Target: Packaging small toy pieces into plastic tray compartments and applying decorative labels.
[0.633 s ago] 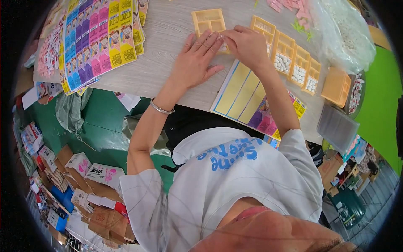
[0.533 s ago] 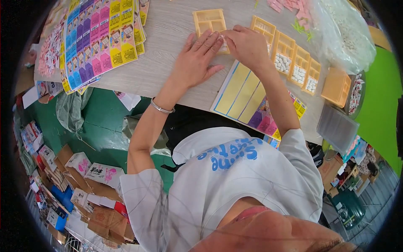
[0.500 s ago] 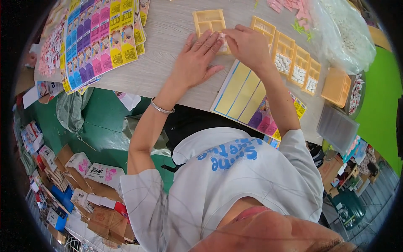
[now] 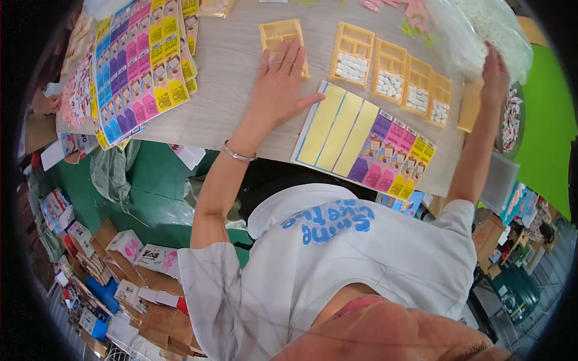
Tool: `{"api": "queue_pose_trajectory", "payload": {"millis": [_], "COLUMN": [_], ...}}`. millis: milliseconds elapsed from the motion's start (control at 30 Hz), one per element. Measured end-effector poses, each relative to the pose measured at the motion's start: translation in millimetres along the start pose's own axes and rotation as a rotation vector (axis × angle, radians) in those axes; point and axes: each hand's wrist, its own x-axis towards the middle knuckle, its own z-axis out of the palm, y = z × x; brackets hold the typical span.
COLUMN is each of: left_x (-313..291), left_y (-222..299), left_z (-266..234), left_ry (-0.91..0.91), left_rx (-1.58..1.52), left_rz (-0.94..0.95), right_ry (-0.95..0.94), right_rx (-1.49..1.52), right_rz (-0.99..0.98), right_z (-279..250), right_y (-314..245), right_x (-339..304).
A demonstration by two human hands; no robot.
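My left hand (image 4: 278, 84) lies flat with its fingers stretched over a pale orange compartment tray (image 4: 279, 29), hiding much of its lower part. My right hand (image 4: 495, 78) is out at the right, fingers extended beside a clear plastic bag (image 4: 506, 36) of small white pieces. Nothing shows in its fingers, which are seen edge-on. A pale orange block of trays (image 4: 468, 107) stands just left of the right wrist. Between the hands, several similar trays (image 4: 374, 65) stand in a slanting row, with white pellets (image 4: 351, 68) in their lower compartments.
A sheet of printed colour strips (image 4: 367, 141) lies at the table's near edge, its left part plain yellow. A stack of similar sheets (image 4: 141, 66) is at left, beside a heap of small wrapped pieces (image 4: 75, 90). A bowl of red-and-white packets (image 4: 512, 123) sits at far right.
My right hand has left the tray under my left hand and swung right to the bag. My left hand stays on that tray. The view has shifted slightly.
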Motion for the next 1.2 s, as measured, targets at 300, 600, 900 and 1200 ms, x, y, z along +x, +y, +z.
{"api": "queue_pose_trajectory", "payload": {"millis": [300, 600, 900, 1200], "left_x": [-107, -132, -92, -48], "left_y": [24, 37, 56, 142], "left_z": [-8, 8, 5, 7], "left_ry": [0.333, 0.437, 0.102, -0.25], "left_rx": [-0.23, 0.053, 0.007, -0.013], "left_rz": [-0.487, -0.267, 0.047, 0.247], "right_ry": [-0.047, 0.014, -0.376, -0.537], "right_rx": [0.8, -0.119, -0.348, -0.879], "right_rz": [0.497, 0.38, -0.251, -0.352], "right_z": [-70, 7, 11, -13], "right_y": [118, 161, 15, 13], "right_x": [198, 230, -86, -325]}}
